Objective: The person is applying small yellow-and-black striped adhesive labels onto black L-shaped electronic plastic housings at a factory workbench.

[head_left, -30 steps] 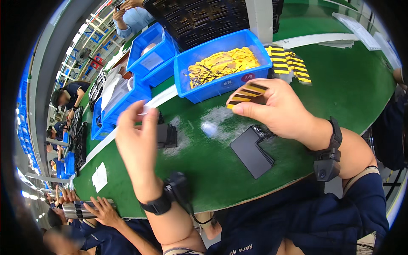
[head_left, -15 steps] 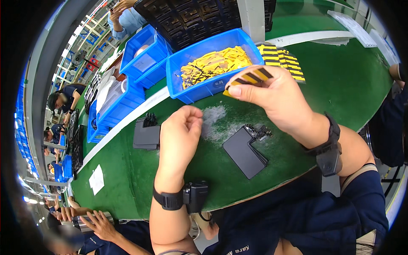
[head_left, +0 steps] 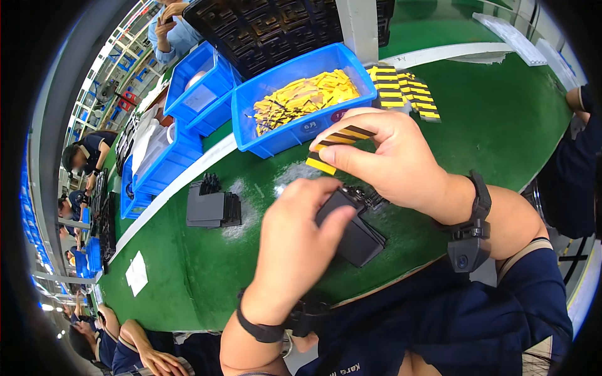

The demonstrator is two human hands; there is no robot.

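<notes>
My right hand pinches a bent strip of yellow-and-black striped stickers between thumb and fingers, in front of the blue bin. Lower and to the left, my left hand has its thumb and fingers around the edges of a flat black plate, which sits askew over the right-hand stack of black plates. Small black fittings show at the far end of that stack, partly behind my hands. Another stack of black plates with similar fittings lies further left on the green table.
A blue bin full of yellow and black scraps stands at the back, beside striped sticker sheets. More blue bins line the left. Whitish residue marks the green table; white paper lies left. Co-workers sit along the left.
My left hand has moved right and down onto the right-hand stack and taken hold of a black plate. My right hand, with the sticker strip, has shifted slightly left and down.
</notes>
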